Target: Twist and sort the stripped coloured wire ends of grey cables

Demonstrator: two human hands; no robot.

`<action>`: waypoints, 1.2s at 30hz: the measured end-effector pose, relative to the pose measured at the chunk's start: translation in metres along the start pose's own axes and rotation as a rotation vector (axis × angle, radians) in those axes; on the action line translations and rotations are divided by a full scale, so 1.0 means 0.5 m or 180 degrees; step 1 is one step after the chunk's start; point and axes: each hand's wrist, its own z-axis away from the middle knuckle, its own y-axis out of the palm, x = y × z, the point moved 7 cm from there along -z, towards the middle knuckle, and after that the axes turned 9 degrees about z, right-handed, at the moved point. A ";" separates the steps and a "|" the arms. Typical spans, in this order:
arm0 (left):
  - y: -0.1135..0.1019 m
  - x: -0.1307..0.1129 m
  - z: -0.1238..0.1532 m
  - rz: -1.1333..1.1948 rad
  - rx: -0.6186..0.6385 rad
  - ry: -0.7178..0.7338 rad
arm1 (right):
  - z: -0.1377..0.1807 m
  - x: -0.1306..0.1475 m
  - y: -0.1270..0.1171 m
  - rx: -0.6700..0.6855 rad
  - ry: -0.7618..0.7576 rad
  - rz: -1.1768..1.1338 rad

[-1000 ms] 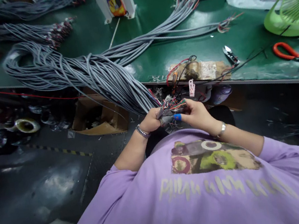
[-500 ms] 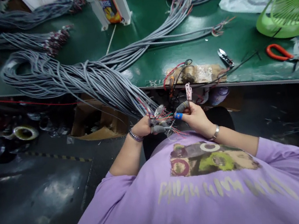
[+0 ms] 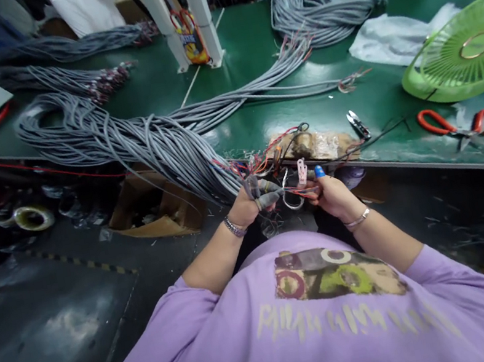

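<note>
My left hand, with grey covers on its fingers, is closed on a cable end with thin coloured wires coming out of it. These wires run across to my right hand, which pinches them; its thumb wears a blue cover and points up. A small pink clip-like piece stands up at the right fingers; how it is held is hidden. The large bundle of grey cables leads from the table down to my left hand, with loose red and white wire ends just above it.
On the green table lie orange-handled pliers, small cutters, a taped cardboard piece, a green fan and more cable coils. A cardboard box sits below the edge. Another person's white clothing shows behind.
The view has tilted up. My right hand has turned, its thumb now upward, and holds coloured wires stretched from my left hand. The left hand has turned its grey-covered fingers toward the right.
</note>
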 end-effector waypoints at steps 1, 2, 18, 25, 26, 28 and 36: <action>0.005 0.001 -0.009 0.0011 -0.0063 0.0012 | -0.006 0.006 0.009 0.0155 0.0128 -0.0083; 0.008 0.002 -0.017 0.0019 -0.0120 0.0026 | -0.010 0.010 0.018 0.0298 0.0226 -0.0125; 0.026 0.031 -0.054 -0.0207 -0.0152 -0.0171 | -0.046 0.028 0.051 0.0244 0.0040 -0.0638; 0.026 0.039 -0.052 -0.0533 -0.0200 -0.0298 | -0.045 0.032 0.056 0.0190 0.0226 -0.0924; 0.027 0.038 -0.051 -0.0574 -0.0183 -0.0289 | -0.044 0.032 0.057 0.0179 0.0260 -0.0917; 0.030 0.036 -0.049 -0.0637 -0.0117 -0.0280 | -0.043 0.033 0.057 0.0132 0.0268 -0.0914; 0.032 0.044 -0.045 -0.0811 0.0053 -0.0258 | -0.047 0.031 0.062 0.0227 0.0243 -0.0848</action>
